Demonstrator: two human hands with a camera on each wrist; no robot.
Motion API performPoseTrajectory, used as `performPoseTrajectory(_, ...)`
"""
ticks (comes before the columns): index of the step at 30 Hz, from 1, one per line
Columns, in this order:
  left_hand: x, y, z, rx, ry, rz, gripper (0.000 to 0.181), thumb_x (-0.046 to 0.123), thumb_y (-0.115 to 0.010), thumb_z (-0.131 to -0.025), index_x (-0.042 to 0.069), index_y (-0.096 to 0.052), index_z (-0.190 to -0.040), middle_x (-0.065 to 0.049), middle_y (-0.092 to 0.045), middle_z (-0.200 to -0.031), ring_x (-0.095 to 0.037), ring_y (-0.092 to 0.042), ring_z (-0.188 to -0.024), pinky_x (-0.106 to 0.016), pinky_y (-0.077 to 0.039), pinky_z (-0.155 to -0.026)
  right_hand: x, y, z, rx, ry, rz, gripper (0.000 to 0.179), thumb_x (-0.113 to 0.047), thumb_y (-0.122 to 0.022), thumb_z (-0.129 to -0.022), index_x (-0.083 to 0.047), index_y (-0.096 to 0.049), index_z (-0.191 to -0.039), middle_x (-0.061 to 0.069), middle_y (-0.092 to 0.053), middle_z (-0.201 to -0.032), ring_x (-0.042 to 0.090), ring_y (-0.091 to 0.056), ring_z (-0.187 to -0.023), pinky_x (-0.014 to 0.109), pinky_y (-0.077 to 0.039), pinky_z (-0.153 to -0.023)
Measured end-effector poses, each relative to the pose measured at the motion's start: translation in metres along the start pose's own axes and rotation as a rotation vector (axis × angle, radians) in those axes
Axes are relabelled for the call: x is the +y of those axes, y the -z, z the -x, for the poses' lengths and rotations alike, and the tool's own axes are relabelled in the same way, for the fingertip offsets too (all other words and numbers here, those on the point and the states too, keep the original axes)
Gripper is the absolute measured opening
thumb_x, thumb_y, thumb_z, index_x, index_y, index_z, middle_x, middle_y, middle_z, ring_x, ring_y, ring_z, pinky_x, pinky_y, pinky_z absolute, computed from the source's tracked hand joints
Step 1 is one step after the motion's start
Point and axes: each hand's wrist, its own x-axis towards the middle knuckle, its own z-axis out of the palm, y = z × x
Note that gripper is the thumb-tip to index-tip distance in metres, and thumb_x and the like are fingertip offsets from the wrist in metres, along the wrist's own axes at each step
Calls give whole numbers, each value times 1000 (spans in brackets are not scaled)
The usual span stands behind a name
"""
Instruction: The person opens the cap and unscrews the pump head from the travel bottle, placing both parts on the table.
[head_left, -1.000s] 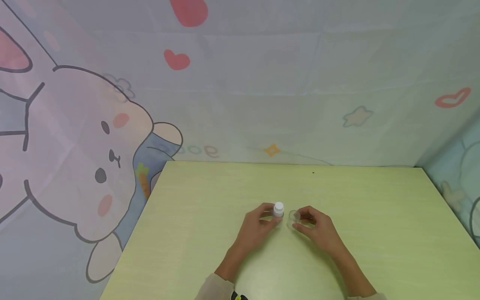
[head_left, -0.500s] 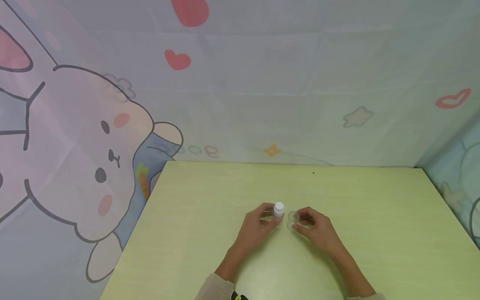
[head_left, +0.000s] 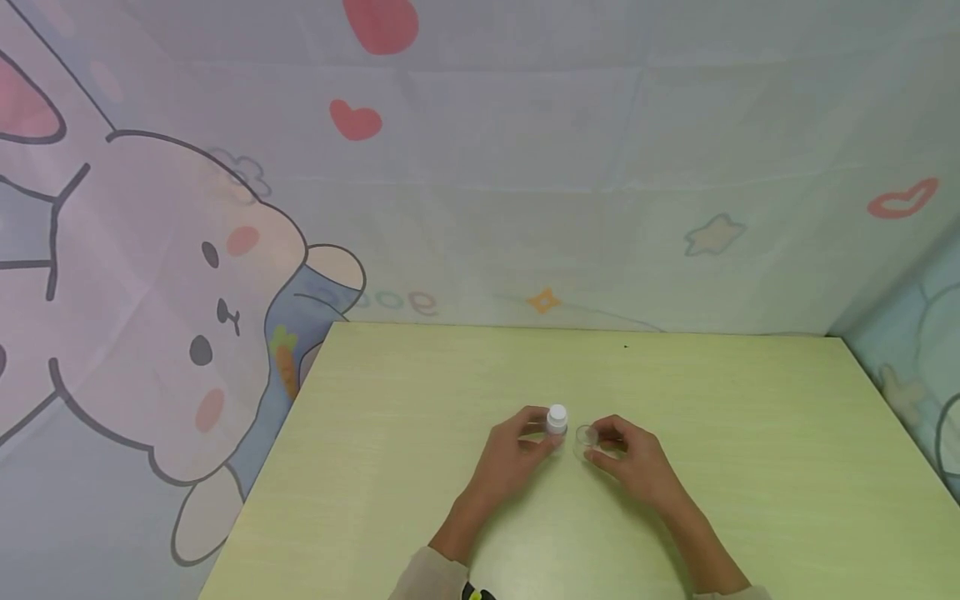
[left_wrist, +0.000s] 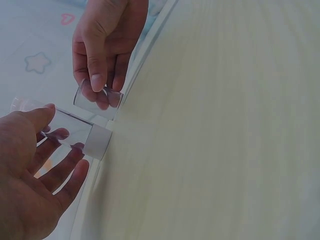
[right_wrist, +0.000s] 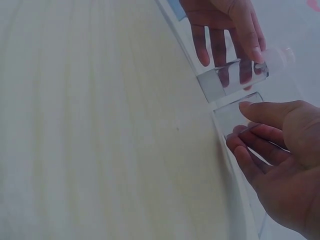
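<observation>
My left hand [head_left: 510, 454] grips a small clear bottle [left_wrist: 72, 127] by its sides, thumb on one side and fingers on the other. The bottle has a white top [head_left: 557, 413] and a white band [left_wrist: 97, 142] round its lower end. Just to its right, my right hand [head_left: 637, 458] pinches a clear, colourless cylinder [right_wrist: 232, 117] like a small cup or cover between thumb and fingertips. A round rim [head_left: 587, 434] shows at the cylinder's upper end. Bottle and cylinder stand upright side by side, a narrow gap between them, their lower ends close to the tabletop.
Both hands work over a pale yellow-green table [head_left: 420, 375]. A tiny dark speck [head_left: 626, 346] lies near its back edge. Behind rises a fabric backdrop [head_left: 510, 167] printed with a rabbit and hearts. A dark curved cable [head_left: 941, 442] shows at the right edge.
The clear cylinder and my right hand have shifted very slightly toward me. My left hand and the bottle keep their place.
</observation>
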Motion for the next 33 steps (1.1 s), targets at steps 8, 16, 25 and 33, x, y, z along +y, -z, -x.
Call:
performPoseTrajectory(8,-1,0,0,0,-2,5,36,33,-78,-99,25,-68,-133,5,-72,-131,-19,-69,-121,-27,-59,-90,0,-1,0,1,-13,11,29,-9,-82,-94,-4,-69,-120,10,-73,-117,30,-70,-113,44,-56,-102)
performPoseTrajectory(16,0,1,0,-1,1,-1,36,31,-78,-99,25,-68,-133,4,-72,-131,-18,-69,-121,-27,-59,-90,-1,-1,0,2,-17,16,29,-8,-82,-94,-4,-68,-120,10,-73,-117,29,-70,-112,42,-57,-101)
performPoseTrajectory(25,-1,0,0,-6,5,5,36,32,-78,-99,24,-68,-133,4,-72,-132,-18,-69,-122,-27,-59,-90,0,-1,0,-2,-36,16,31,-8,-82,-93,-5,-68,-121,11,-72,-120,29,-70,-112,42,-56,-101)
performPoseTrajectory(33,0,0,1,-4,9,2,37,34,-77,-100,26,-67,-134,5,-71,-133,-16,-68,-122,-27,-59,-90,-5,1,2,1,-8,37,41,-16,-86,-92,-5,-67,-126,10,-71,-123,29,-68,-117,47,-54,-105)
